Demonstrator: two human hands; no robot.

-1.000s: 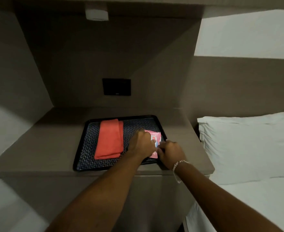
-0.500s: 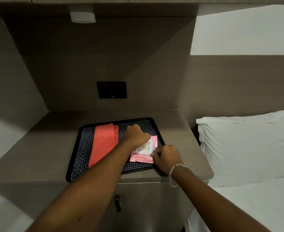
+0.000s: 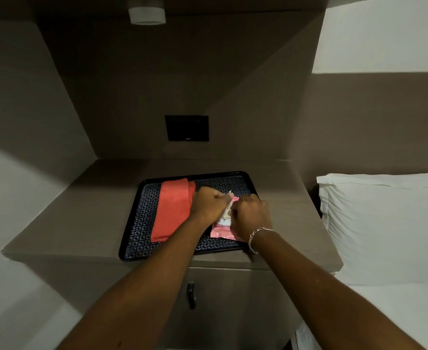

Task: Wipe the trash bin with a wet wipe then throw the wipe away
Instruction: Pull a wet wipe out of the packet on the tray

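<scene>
Hands meet over the pink wipe pack point(image 3: 223, 229) on the tray point(image 3: 132, 223), likely one steadying while the other pulls a wipe. Left hand point(image 3: 207, 204) is curled shut, right hand point(image 3: 252, 215) too; what either pinches is hidden. No bin in view.

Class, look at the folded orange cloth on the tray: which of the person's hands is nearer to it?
Left. The left hand sits right beside the orange cloth; the right hand is farther off, across the pink wipe pack.
</scene>
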